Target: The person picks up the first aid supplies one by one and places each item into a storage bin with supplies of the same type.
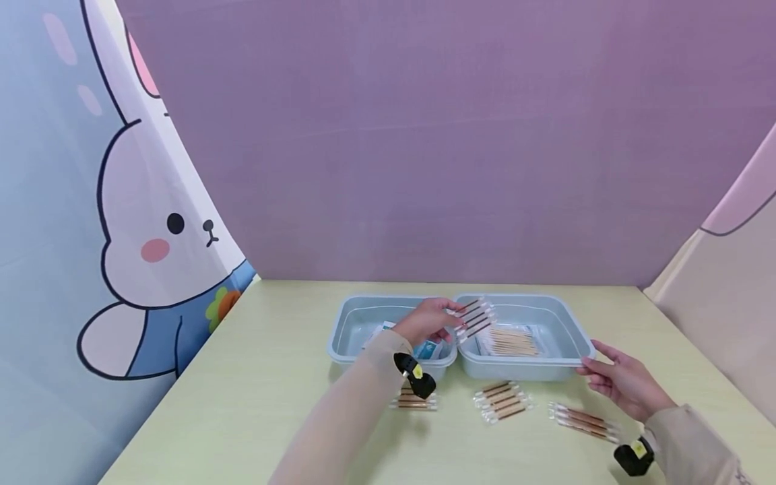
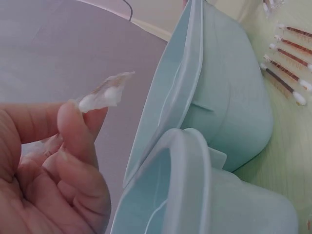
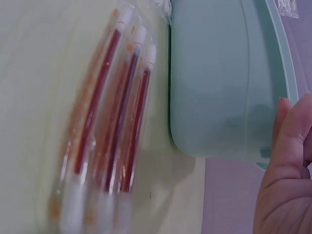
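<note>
My left hand [image 1: 427,318] pinches a strip of clear-wrapped iodine cotton swabs [image 1: 475,319] between thumb and fingers. The strip hangs above the place where two light blue plastic bins meet. In the left wrist view, the white tips of the swabs [image 2: 100,99] stick out past my fingertips. At its front right corner, the right bin [image 1: 521,368] has its rim held by my right hand [image 1: 627,384]. Inside that bin lies a clear bag of wooden-stick cotton swabs [image 1: 512,341]. Blue-and-white packets [image 1: 428,349] lie in the left bin [image 1: 347,310], partly hidden by my left hand.
Three more groups of wrapped iodine swabs lie on the table before the bins: a left one [image 1: 414,404] partly behind my forearm, a middle one [image 1: 502,401] and a right one [image 1: 583,423] near my right hand. A purple cloth wall [image 1: 448,148] stands behind the table.
</note>
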`<action>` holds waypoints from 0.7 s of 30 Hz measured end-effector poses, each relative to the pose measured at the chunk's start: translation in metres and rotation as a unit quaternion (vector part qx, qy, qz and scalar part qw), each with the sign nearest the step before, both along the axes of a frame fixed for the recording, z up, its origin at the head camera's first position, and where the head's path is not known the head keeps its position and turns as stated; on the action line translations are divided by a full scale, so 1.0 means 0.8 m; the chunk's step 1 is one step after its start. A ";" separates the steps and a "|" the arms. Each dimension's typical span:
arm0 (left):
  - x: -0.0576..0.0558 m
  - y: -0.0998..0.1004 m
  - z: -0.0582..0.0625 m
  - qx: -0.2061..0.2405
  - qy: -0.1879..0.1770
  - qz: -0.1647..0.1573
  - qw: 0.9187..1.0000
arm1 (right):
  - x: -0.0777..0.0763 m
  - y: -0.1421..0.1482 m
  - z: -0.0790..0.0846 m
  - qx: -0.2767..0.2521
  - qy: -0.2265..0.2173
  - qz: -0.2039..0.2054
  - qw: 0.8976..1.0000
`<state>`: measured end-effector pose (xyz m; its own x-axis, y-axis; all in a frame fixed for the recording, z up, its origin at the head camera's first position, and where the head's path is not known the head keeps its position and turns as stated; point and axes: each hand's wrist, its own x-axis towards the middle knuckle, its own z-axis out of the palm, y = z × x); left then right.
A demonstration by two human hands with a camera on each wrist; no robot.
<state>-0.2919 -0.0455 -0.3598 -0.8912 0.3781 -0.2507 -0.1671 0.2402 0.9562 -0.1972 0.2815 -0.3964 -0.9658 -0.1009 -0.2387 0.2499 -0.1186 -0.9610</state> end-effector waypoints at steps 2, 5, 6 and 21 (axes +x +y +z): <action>0.000 0.001 0.000 0.001 -0.001 0.008 1.000 | 0.001 0.001 0.000 -0.001 0.000 -0.006 1.000; -0.001 0.000 0.000 0.002 -0.003 0.011 1.000 | 0.002 0.001 0.000 -0.005 0.002 -0.010 1.000; -0.001 0.000 -0.001 0.003 -0.004 0.012 1.000 | 0.003 0.001 0.000 -0.005 0.002 -0.011 1.000; 0.000 0.019 0.004 0.026 0.017 0.040 0.999 | 0.005 0.000 0.002 -0.002 0.018 0.008 1.000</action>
<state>-0.2921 -0.0299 -0.3564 -0.9263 0.3178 -0.2025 -0.1517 0.1772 0.9724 -0.1930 0.2818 -0.3947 -0.9723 -0.1171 -0.2024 0.2162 -0.1197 -0.9690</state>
